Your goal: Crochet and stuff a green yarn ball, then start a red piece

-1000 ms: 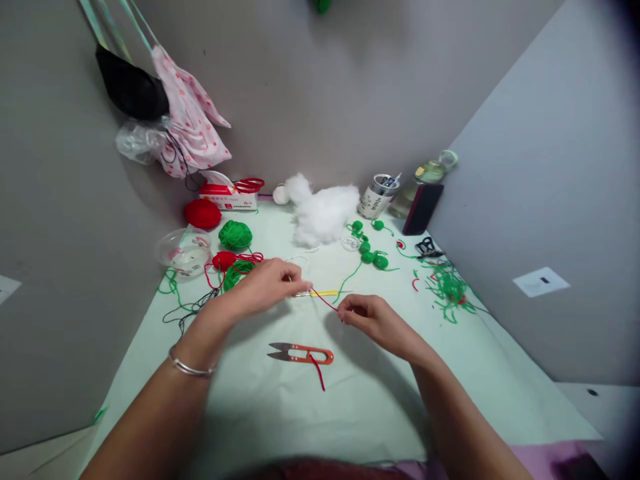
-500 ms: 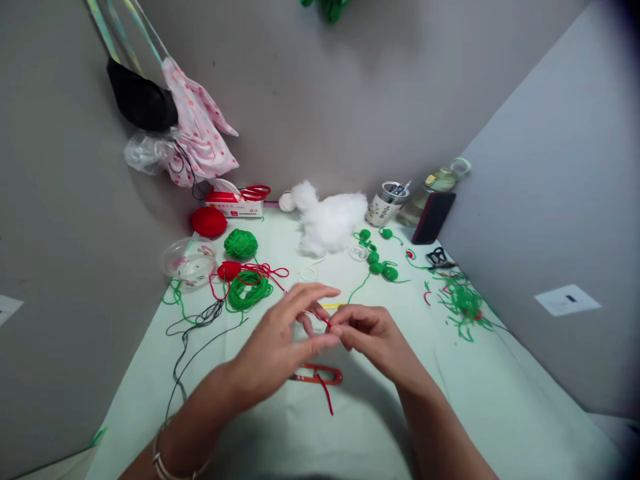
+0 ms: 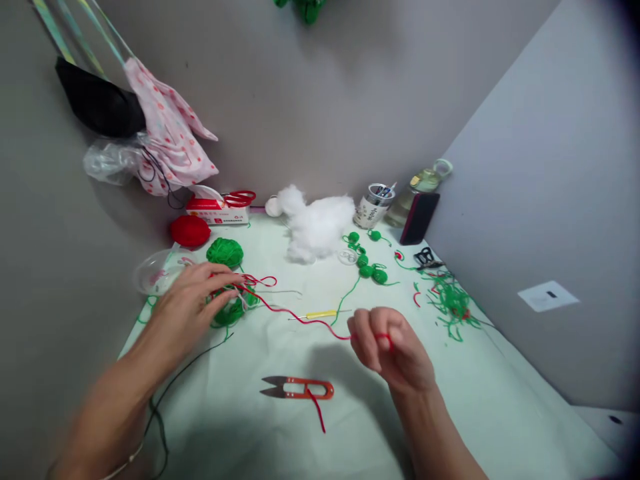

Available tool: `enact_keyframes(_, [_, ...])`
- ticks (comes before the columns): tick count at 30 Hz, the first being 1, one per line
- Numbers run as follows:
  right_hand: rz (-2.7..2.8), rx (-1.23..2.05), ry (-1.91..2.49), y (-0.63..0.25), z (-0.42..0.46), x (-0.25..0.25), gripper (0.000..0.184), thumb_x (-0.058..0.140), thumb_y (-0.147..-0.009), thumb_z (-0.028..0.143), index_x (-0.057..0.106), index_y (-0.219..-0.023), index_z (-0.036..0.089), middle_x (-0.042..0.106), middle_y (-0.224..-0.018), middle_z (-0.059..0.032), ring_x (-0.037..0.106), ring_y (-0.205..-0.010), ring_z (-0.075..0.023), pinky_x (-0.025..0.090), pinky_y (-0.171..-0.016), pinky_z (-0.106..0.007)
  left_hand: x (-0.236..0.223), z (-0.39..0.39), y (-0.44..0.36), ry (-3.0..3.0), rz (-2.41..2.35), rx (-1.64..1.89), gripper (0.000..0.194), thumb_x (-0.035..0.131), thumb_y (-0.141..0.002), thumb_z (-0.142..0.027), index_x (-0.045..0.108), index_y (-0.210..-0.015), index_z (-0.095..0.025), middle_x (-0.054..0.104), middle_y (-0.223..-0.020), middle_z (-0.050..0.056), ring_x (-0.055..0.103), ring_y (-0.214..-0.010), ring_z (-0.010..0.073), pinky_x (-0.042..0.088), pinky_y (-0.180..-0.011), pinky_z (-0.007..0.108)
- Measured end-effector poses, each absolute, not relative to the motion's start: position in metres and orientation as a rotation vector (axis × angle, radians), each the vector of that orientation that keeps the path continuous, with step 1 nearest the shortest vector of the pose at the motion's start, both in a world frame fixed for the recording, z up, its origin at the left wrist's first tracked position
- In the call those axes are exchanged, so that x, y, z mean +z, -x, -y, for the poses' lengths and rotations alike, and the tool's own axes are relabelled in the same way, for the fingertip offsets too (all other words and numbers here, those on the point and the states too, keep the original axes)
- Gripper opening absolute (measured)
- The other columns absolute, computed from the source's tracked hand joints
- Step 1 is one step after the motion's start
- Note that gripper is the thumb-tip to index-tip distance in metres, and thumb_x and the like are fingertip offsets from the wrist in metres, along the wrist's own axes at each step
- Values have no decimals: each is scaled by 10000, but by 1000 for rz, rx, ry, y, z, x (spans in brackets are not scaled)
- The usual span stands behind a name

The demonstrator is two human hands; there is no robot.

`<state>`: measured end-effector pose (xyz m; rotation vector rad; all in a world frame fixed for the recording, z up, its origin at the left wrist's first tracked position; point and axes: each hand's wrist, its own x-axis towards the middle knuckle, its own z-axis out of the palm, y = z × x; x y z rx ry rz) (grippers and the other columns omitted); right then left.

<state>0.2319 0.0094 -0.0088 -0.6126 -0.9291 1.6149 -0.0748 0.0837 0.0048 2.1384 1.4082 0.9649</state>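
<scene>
My right hand (image 3: 393,350) is closed, with a red yarn strand (image 3: 300,319) wound round its fingers. That strand runs left across the pale green table cover (image 3: 350,427) to a loose green and red yarn tangle (image 3: 234,303). My left hand (image 3: 193,303) rests on this tangle with its fingers curled over it. A yellow-handled crochet hook (image 3: 320,314) lies between the hands. Red thread snips (image 3: 297,388) lie in front, beside a short red yarn piece (image 3: 317,410).
At the back stand a red yarn ball (image 3: 190,231), a green yarn ball (image 3: 225,252), white stuffing (image 3: 315,223), a cup of tools (image 3: 373,205), a bottle (image 3: 417,190) and a phone (image 3: 419,218). Small green crocheted balls (image 3: 370,265) and green yarn scraps (image 3: 450,300) lie right. A clear bowl (image 3: 155,272) sits left.
My left hand has left the right hand and moved left onto the yarn tangle. The red strand now stretches out between the tangle and my right hand, which has drawn slightly right.
</scene>
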Motion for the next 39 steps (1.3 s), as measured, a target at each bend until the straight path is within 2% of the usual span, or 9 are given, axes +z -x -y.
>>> enact_keyframes(3, [711,1535,906,-227,-20,-8,167,855,-790,343,795,-844,197,732,-811,-53,544,-597,-103,446,-519,-221,15,-61,61,-2145,-1391,1111,363,749,-846,-432,759,-1204,-374,691,-1353,72,580,-1289,398,398,-1146,571])
enact_keyframes(7, [516,1452,1042,-214,-26,-15,232,924,-693,262,791,-872,197,760,-866,-38,579,-638,-93,485,-539,-191,-1,-14,5,-1533,-926,895,329,742,-872,-484,742,-1185,-382,734,-1214,69,750,-915,262,637,-781,376])
enact_keyframes(10, [646,1485,1009,-200,-17,-17,211,894,-751,295,772,-898,205,757,-786,-16,556,-544,-84,473,-502,-205,-26,-2,-26,-1286,-791,754,460,691,-897,-565,720,-1279,-309,715,-1312,112,689,-1200,312,546,-1075,459])
enact_keyframes(13, [824,1584,945,-189,-9,-16,188,867,-792,323,753,-881,204,739,-695,-6,572,-494,-102,461,-470,-224,-42,-6,-36,-914,-879,886,411,596,-950,-601,763,-1125,-269,783,-1120,97,733,-1067,277,542,-1068,461])
enact_keyframes(16, [818,1541,962,-187,-8,-17,175,866,-798,313,741,-845,200,752,-706,-10,602,-523,-105,480,-494,-222,-43,-10,-34,-710,-1023,1059,287,737,-867,-531,783,-940,-257,787,-950,56,726,-878,220,599,-894,368])
enact_keyframes(22, [831,1620,1038,-191,-11,-25,195,867,-801,346,765,-861,191,756,-705,-11,627,-566,-106,514,-550,-226,-40,-10,-20,-1219,-1155,1200,88,747,-875,-324,817,-830,-297,734,-827,24,683,-808,208,581,-798,343])
enact_keyframes(26, [955,1813,1068,-191,-8,-26,201,856,-812,356,799,-907,188,749,-735,-6,623,-565,-91,504,-547,-213,-39,-14,-16,-1560,-1129,1298,134,753,-835,-220,830,-797,-323,693,-840,35,670,-791,209,574,-724,335])
enact_keyframes(35, [894,1788,1106,-192,-15,-34,229,899,-750,367,774,-799,182,724,-660,13,563,-497,-72,443,-499,-202,-38,-16,-17,-1274,-1116,1108,166,629,-966,-319,775,-910,-264,739,-853,19,706,-807,183,583,-775,306])
enact_keyframes(39, [874,1697,1106,-191,-17,-36,237,905,-739,379,785,-796,183,728,-683,6,543,-498,-74,443,-505,-218,-41,-14,-16,-1371,-1101,1153,94,725,-891,-256,805,-936,-277,775,-923,23,722,-871,195,595,-813,314])
